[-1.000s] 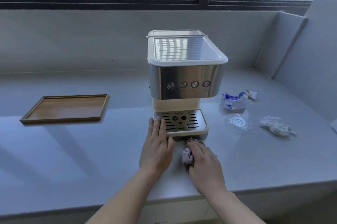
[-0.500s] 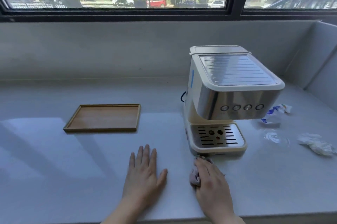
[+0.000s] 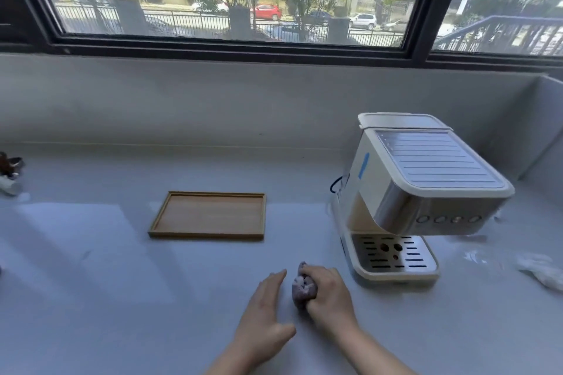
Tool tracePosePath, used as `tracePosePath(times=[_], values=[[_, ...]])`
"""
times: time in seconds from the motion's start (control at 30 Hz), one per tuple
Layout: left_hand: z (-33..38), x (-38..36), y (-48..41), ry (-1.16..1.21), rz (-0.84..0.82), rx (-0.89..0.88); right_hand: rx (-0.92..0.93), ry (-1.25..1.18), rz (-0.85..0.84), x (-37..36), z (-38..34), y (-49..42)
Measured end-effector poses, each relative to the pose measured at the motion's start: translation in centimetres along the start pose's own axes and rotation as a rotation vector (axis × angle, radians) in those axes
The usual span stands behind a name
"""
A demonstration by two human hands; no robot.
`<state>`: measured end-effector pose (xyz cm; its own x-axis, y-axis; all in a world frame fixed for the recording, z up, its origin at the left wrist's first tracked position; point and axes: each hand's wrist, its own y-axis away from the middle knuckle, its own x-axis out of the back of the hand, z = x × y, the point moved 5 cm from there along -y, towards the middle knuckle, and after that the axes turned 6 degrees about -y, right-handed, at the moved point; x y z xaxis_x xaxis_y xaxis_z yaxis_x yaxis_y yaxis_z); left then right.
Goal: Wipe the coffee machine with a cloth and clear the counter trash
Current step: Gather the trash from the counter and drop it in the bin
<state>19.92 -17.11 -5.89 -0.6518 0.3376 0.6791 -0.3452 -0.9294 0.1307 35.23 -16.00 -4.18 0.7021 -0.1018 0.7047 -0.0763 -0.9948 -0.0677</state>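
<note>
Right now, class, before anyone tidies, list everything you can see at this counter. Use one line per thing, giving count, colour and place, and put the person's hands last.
coffee machine: 1, cream and steel, right side of the counter
wooden tray: 1, brown, mid-counter, left of the machine
cloth: 1, purplish grey, bunched on the counter near the machine's front left corner
crumpled tissue: 1, white, far right edge
dark objects: count unclear, brown, far left edge, cut off
counter: 1, pale grey, under everything
window: 2 panes, dark frame, above the back wall
left hand: 1, fingers straight, on the counter beside the cloth
right hand: 1, grips the cloth
</note>
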Motion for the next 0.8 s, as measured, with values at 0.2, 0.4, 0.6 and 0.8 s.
tracePosePath(times=[0.2,0.4,0.6,0.8], values=[[-0.6,2.3,0.4,0.046,-0.054,-0.019,-0.166,-0.357,-0.080,0.2,-2.5,-0.7],[-0.1,6.3,-0.7,0.096,-0.028,-0.036,0.073,-0.253,-0.266,0.8,-6.1,-2.2],[1.1,8.5,-1.6,0.239,-0.019,0.005,0.350,-0.155,-0.347,0.7,-8.4,-4.4],[0.3,10.2,-1.7,0.094,0.099,0.143,0.476,-0.124,-0.385,0.0,-9.9,-6.0]])
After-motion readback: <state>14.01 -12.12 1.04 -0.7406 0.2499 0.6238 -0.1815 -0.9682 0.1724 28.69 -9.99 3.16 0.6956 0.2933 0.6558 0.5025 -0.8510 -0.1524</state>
